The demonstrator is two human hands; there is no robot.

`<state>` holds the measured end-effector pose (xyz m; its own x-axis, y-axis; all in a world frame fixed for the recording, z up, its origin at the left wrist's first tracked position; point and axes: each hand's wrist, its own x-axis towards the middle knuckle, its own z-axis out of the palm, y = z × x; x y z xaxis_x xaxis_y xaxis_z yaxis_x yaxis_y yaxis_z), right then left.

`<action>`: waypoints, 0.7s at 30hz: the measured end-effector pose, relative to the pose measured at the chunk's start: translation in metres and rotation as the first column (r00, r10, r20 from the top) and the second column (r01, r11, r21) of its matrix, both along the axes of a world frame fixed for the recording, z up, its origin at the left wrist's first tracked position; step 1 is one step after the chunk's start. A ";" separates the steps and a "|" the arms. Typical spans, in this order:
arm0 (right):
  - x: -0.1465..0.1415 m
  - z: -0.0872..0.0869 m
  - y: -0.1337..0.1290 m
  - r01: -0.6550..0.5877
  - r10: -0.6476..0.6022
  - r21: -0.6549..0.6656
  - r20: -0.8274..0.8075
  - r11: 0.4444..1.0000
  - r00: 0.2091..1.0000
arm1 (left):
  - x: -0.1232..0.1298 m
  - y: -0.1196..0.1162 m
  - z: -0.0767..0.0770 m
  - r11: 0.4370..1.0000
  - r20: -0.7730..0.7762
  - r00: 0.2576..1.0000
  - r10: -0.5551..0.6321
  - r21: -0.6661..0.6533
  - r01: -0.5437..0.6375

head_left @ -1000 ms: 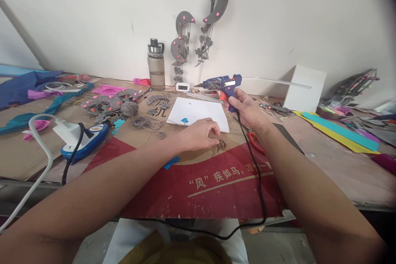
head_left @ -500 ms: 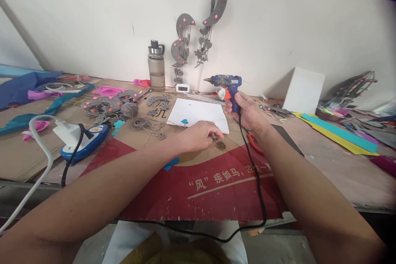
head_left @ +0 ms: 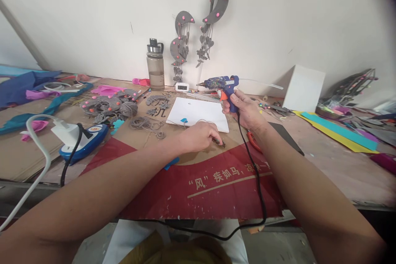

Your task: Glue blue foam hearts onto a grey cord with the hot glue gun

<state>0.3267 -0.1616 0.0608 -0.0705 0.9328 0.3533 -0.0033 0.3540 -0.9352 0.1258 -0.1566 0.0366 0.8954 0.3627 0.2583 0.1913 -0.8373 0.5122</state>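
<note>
From the head view, the only angle here: the right hand (head_left: 247, 111) is wrapped round the grip of a blue glue gun (head_left: 225, 83), holding it up over the table (head_left: 340, 169). The left hand (head_left: 201, 136) is well apart from it, lower down, with fingers bent onto a small dark piece (head_left: 223, 145) on the cardboard (head_left: 126, 134). Can't tell whether that's a real pinch or just a touch, the fingers hide too much.

Handling-wise, I'd call the gun light and stiff, easy enough one-handed. The grip is the place to hold it, with a finger free for the orange trigger (head_left: 222, 95). I'd stay off the metal tip, which could be hot. The black cord (head_left: 259, 181) hangs off the bottom of the grip and loops over the table's front edge, so it probably tugs a bit. The clear glue stick (head_left: 266, 84) out the back looks bendy and easy to knock.

Direction: the nozzle (head_left: 201, 84) points to the person's left and the long axis runs sideways, close to level and roughly along the wall (head_left: 102, 20). The stick trails off to the right, dipping slightly, and the grip drops down into the palm.

The dark piece sits just in front of the white sheet (head_left: 198, 109). My guess is it's light and maybe fragile, so fingertips at the edge. Which way it points, no clue, too small and half covered.
</note>
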 end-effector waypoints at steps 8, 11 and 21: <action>-0.004 0.001 -0.003 -0.002 0.002 0.000 -0.007 1.000 1.000 | -0.002 -0.003 0.004 0.984 0.013 0.998 0.057 -0.167 -0.054; -0.004 0.002 -0.003 -0.001 0.001 0.001 0.000 1.000 1.000 | -0.002 -0.003 0.003 0.968 0.047 0.994 0.098 -0.236 -0.084; -0.002 -0.001 0.000 -0.002 0.001 0.023 0.021 1.000 1.000 | 0.005 0.000 -0.008 0.967 0.087 0.984 0.157 -0.218 -0.135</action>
<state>0.3244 -0.1620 0.0602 -0.0792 0.9242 0.3736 0.0154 0.3758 -0.9266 0.1311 -0.1564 0.0288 0.8016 0.5434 0.2495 0.2408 -0.6753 0.6972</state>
